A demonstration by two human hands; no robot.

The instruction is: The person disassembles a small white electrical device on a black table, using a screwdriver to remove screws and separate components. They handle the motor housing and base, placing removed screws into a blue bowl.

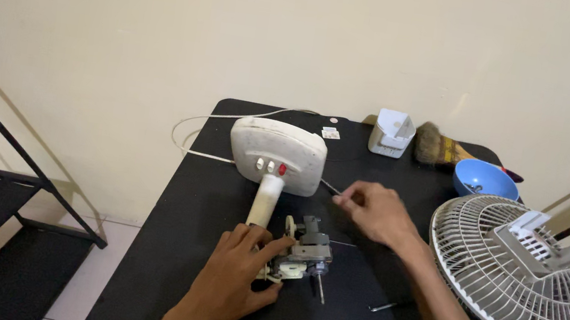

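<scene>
Left hand [240, 269] clamps down on the bare fan motor [303, 250], fingers curled over its near-left side, pinning it to the black table [162, 239]. The motor sits near the middle of the table, just off the near end of the white stand neck [265, 205], its shaft [319, 285] pointing toward the near edge. Right hand [374, 210] reaches further back, fingertips pressed together in a pinch on something thin, a wire or slim tool [329, 186], just right of the fan base [277, 155] with its buttons. Exactly what it pinches is too small to tell.

Risks here: the motor rests on one side, so a tug from the right hand could roll it out from under the left. A loose screwdriver [383, 306] lies near the right forearm; a sweep of that arm could knock it off. The fan grille [513, 281] overhangs the right edge and could tip if bumped.
</scene>
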